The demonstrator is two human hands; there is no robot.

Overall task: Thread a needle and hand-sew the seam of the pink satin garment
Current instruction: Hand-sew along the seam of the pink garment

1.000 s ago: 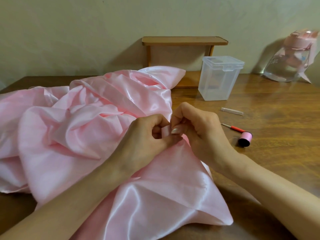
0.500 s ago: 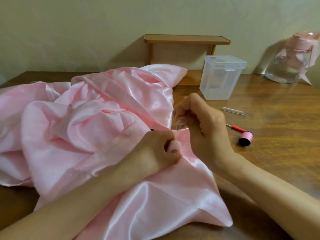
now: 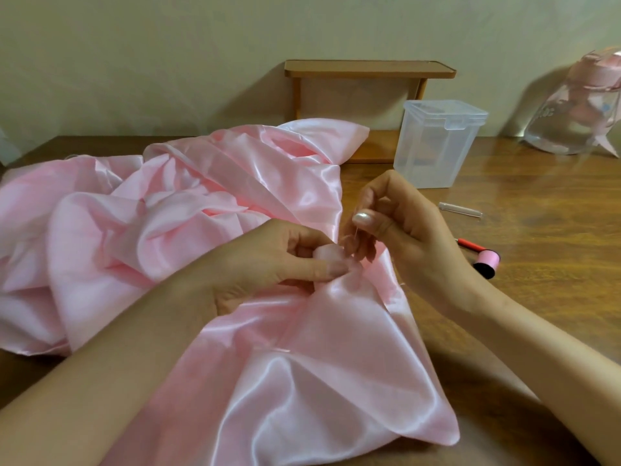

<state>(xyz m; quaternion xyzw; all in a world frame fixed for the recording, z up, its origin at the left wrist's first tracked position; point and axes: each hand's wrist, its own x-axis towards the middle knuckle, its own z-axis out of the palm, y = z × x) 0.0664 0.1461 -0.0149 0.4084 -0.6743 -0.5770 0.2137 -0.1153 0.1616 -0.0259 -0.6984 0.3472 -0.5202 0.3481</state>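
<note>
I judge the threading done and the stitching under way (how much seam is finished is hidden). The left hand (image 3: 279, 260) pinches a fold of the shiny pink satin garment (image 3: 168, 230) heaped on the brown wooden table (image 3: 537, 203). The right hand (image 3: 403, 230), thumb and forefinger closed, holds a thin needle (image 3: 352, 237) just above that fold.

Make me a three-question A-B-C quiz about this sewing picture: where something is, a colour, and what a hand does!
1. Where is the thread spool? A. inside the box B. on the table, right of the garment C. on the shelf
2. What colour is the garment? A. green B. pink C. blue
3. What is the left hand doing? A. lying flat B. holding a cup C. pinching a garment fold
Answers: 1 B, it lies on bare wood; 2 B, shiny pink satin; 3 C, it squeezes folded fabric.
</note>
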